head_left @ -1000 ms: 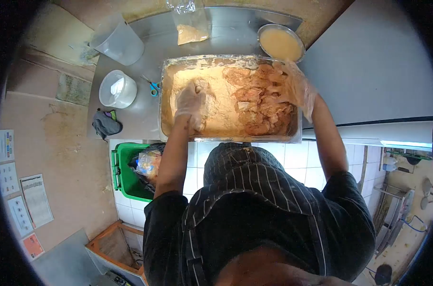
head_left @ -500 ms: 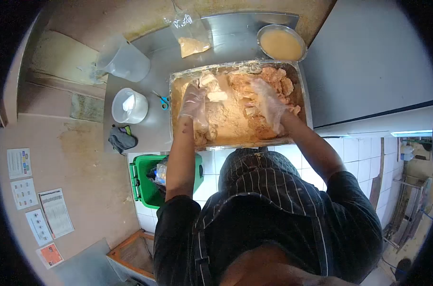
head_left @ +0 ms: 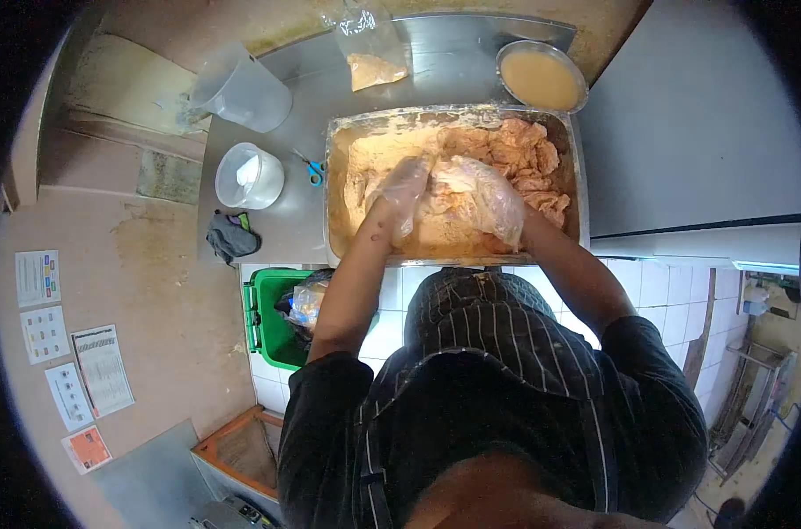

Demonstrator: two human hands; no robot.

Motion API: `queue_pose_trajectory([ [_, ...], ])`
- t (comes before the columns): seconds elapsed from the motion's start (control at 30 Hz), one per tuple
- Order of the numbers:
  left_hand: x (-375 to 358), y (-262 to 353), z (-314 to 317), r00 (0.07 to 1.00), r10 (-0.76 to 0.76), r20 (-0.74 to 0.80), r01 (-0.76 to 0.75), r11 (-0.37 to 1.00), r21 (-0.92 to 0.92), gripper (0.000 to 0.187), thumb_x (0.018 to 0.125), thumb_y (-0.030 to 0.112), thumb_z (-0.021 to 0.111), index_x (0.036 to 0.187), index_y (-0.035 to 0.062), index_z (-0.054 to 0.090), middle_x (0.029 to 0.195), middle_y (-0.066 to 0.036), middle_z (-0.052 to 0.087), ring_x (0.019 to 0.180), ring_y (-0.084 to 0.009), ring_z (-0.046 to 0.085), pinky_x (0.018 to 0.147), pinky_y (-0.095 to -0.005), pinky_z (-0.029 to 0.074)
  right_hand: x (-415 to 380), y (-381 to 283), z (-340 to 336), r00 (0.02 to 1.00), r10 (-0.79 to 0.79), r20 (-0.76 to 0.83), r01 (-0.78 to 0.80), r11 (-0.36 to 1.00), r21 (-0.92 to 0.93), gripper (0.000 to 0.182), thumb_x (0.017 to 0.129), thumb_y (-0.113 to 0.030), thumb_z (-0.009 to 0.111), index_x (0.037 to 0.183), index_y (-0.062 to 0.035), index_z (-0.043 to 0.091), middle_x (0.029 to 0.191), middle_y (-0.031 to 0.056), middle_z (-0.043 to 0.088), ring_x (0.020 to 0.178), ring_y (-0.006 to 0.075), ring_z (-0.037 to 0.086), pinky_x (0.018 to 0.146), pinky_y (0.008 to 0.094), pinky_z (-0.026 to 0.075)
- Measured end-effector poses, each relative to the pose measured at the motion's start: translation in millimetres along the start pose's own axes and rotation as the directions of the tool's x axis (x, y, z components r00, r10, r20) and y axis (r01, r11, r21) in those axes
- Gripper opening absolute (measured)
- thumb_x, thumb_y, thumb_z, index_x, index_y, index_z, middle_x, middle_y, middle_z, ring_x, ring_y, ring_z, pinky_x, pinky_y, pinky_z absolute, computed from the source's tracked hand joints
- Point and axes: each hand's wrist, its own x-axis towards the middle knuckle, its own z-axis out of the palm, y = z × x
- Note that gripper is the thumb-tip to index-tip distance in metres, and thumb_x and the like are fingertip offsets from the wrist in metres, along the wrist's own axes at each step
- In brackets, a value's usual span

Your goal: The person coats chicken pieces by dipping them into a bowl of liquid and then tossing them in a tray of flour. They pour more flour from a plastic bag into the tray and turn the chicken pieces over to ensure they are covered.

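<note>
Scissors (head_left: 316, 174) lie left of the tray (head_left: 574, 163), the bowl (head_left: 541, 78) behind.

Lumpy orange-brown food (head_left: 522, 148) is lying in a rectangular metal tray (head_left: 392, 118). A grey metal counter (head_left: 453, 66) is marking this kitchen.

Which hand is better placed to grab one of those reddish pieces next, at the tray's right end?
Probably the right hand: it is nearer the reddish pieces, and its forearm comes in from that side. The left hand is farther off, beyond the right one.
</note>
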Motion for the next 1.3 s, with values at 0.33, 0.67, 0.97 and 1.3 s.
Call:
queue_pose_trajectory([
  [0.33, 45, -92, -4, 0.876, 0.433, 0.215, -0.278, 0.087, 0.957, 0.049, 0.085, 0.044, 0.06, 0.107, 0.001, 0.064, 0.092, -0.016, 0.068, 0.087, -0.0235, 0.067, 0.074, -0.0388, 0.053, -33, 2, -34, 0.918, -0.274, 0.286, 0.393, 0.541, -0.743, 0.052, 0.093, -0.031, 0.061, 0.138, -0.0072, 0.049, 0.143, 0.0098, 0.048, 0.133, 0.0242, 0.04, 0.12, 0.0393, 0.017],
  [0.67, 16, -65, -18, 0.922, 0.386, 0.008, -0.381, 0.912, -0.151, 0.044, 0.079, -0.003, 0.063, 0.122, 0.0022, 0.06, 0.113, -0.008, 0.066, 0.1, -0.0165, 0.061, 0.089, -0.0282, 0.05, -38, -16, -13, 0.863, -0.322, 0.39, 0.274, -0.351, -0.896, 0.075, 0.082, -0.05, 0.071, 0.14, -0.0087, 0.048, 0.145, 0.0142, 0.045, 0.139, 0.0306, 0.034, 0.119, 0.0408, 0.019],
  [0.97, -17, -36, 20, 0.655, 0.693, -0.301, -0.578, 0.717, 0.39, 0.04, 0.081, 0.007, 0.065, 0.12, 0.005, 0.057, 0.096, -0.015, 0.066, 0.09, -0.029, 0.065, 0.082, -0.0359, 0.052, -4, 0, 24, 0.979, -0.122, -0.161, 0.101, 0.986, -0.133, 0.041, 0.102, -0.033, 0.045, 0.13, -0.0041, 0.053, 0.123, 0.0132, 0.061, 0.107, 0.0241, 0.061, 0.09, 0.0371, 0.055],
  [1.3, -45, -27, 27, 0.823, 0.499, -0.273, -0.562, 0.644, -0.518, 0.025, 0.087, 0.003, 0.065, 0.112, -0.0003, 0.059, 0.102, -0.006, 0.064, 0.095, -0.0122, 0.06, 0.079, -0.028, 0.052, 1, 20, -10, 0.963, 0.014, 0.268, -0.094, 0.953, 0.289, 0.042, 0.103, -0.033, 0.042, 0.127, -0.0007, 0.053, 0.118, 0.0171, 0.062, 0.103, 0.0286, 0.063, 0.092, 0.0389, 0.053],
])
